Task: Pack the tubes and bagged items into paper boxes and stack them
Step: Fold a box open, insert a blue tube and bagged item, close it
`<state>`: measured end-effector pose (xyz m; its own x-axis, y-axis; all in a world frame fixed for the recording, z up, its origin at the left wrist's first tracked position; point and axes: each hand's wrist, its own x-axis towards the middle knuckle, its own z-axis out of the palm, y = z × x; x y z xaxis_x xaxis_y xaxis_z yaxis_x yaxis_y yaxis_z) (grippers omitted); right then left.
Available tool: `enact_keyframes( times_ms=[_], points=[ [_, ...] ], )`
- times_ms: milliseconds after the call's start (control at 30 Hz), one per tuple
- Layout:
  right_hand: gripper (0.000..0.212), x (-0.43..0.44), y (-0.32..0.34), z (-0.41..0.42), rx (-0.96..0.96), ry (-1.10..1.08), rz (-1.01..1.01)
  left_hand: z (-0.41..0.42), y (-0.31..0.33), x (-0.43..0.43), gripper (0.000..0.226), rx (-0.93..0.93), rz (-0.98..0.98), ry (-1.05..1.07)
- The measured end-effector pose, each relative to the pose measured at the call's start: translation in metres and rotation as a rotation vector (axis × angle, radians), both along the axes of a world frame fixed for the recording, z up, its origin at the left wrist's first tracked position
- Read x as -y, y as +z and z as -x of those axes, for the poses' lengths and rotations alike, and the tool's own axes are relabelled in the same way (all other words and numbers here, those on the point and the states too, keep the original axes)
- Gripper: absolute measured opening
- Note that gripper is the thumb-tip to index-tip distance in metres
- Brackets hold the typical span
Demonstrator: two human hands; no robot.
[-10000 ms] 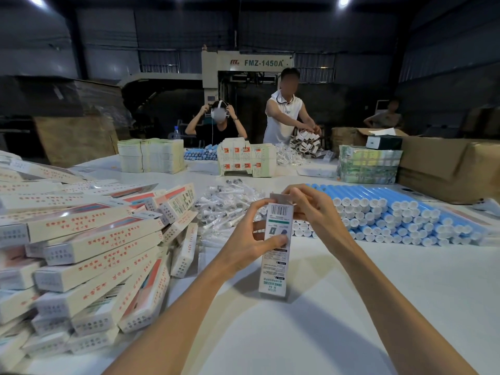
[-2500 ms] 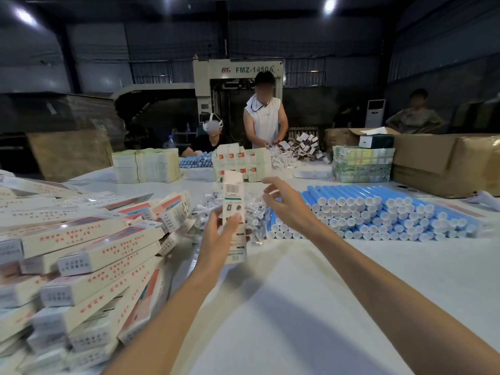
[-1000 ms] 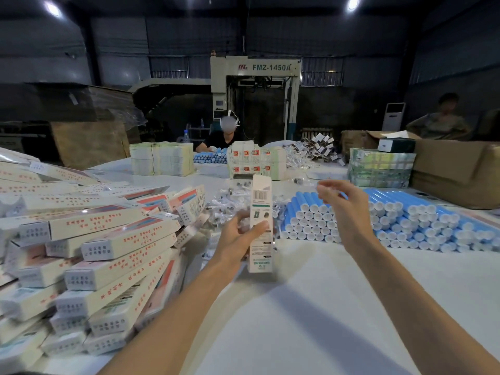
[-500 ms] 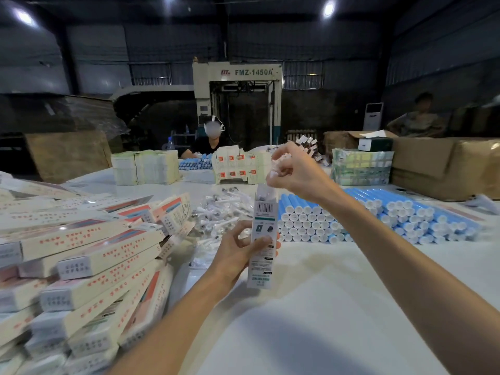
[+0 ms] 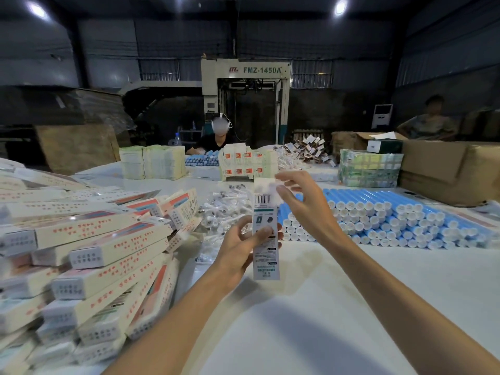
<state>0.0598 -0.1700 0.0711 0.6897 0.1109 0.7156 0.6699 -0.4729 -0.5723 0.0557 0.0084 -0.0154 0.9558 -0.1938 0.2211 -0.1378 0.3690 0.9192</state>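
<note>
- Now: the tall white paper box with a barcode panel (image 5: pixel 266 262) is held upright, clear of the white tabletop (image 5: pixel 338 320). Its long axis runs 12 to 6, with the mouth end at 12.
- The left hand (image 5: pixel 238 255) grips the box round its lower middle from 8 o'clock, thumb across the printed front.
- The right hand (image 5: pixel 305 212) sits at 1 o'clock of the mouth, fingertips at the top edge. A pale blur there may be a flap or a bagged piece. It is too smeared to tell whether this hand pinches anything.
- Judgement: anything going in must travel down the 12-to-6 axis. The right hand is nearer the mouth; the left only steadies.
- A pile of blue plastic tubes with white caps (image 5: pixel 378 220) lies at 3 o'clock of the box, caps toward the wearer, on the right hand's side.
- A heap of small clear bagged items (image 5: pixel 227 207) lies at 10 o'clock, beyond the left hand.
- A sloping stack of cream-and-red packed boxes (image 5: pixel 94 253) lies at 9 o'clock, the likely place for this box once closed.
</note>
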Motion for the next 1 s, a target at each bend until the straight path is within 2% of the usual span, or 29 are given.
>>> enact_keyframes(
  times_ms=[200,367,667,1000],
  points=[
    [0.042,0.002,-0.051,0.01,-0.147,0.233,-0.252,0.002,-0.003,0.006,0.059,0.017,0.029,-0.087],
    [0.046,0.008,-0.06,0.011,-0.194,0.303,-0.353,0.005,-0.003,0.007,0.065,0.045,-0.03,-0.13],
    [0.045,0.019,-0.065,0.016,-0.253,0.339,-0.36,0.016,0.002,0.007,0.094,0.28,-0.284,-0.08],
    [0.035,0.029,-0.059,0.018,-0.261,0.371,-0.256,0.016,0.006,0.004,0.078,0.322,-0.39,-0.055]
  ],
)
